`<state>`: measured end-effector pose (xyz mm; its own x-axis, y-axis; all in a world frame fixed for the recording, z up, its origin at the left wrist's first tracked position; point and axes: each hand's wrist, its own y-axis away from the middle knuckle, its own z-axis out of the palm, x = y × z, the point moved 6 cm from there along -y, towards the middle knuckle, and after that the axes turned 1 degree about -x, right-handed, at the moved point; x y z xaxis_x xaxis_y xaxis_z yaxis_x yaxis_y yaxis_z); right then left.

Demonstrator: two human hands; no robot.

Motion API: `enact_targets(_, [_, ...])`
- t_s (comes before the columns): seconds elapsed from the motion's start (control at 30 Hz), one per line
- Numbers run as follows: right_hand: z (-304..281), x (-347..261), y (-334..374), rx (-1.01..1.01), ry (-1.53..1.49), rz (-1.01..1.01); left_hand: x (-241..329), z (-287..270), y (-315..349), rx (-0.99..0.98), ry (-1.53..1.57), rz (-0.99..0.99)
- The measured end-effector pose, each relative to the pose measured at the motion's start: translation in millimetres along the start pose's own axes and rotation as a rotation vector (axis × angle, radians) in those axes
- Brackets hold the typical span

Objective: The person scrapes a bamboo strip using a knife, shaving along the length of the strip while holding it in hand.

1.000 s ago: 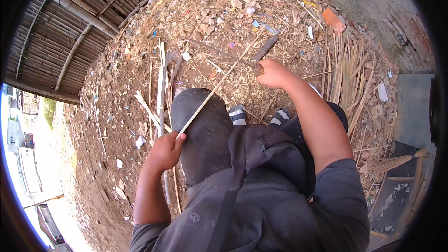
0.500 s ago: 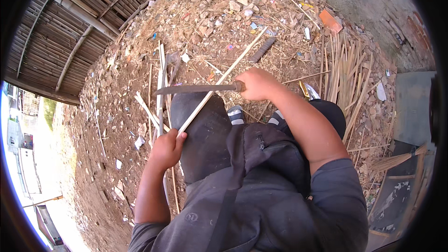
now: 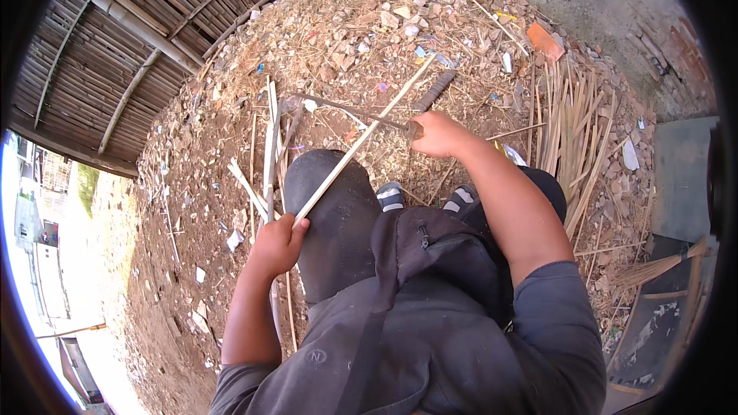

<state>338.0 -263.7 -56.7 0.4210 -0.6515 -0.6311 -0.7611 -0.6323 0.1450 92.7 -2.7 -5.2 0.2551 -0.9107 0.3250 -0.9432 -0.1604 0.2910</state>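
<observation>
My left hand is closed around the lower end of a long pale bamboo strip, beside my left knee. The strip slants up and away to the right, passing over the knee. In my right hand is the handle of a machete, fingers wrapped round it. Its dark blade points left and crosses the strip; whether the edge touches the strip I cannot tell. Several more pale strips lie on the ground just beyond my left hand.
A large bundle of split bamboo strips lies to the right. Near the strip's far end is a dark ridged rod. A broom rests at the far right. Rubble and litter cover the ground, and a bamboo-slat structure stands at upper left.
My right hand has shifted slightly right and away from me. The blade has turned, its tip swinging farther from me. My left hand keeps its hold on the strip.
</observation>
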Motion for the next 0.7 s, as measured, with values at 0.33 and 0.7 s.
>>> enact_targets(0.33, [-25, 25, 9, 0.038, -0.073, 0.161, 1, -7, 9, -0.011, 0.043, -0.030])
enact_targets(0.7, [-28, 37, 5, 0.086, -0.071, 0.180, -2, -6, 10, 0.016, 0.046, -0.019])
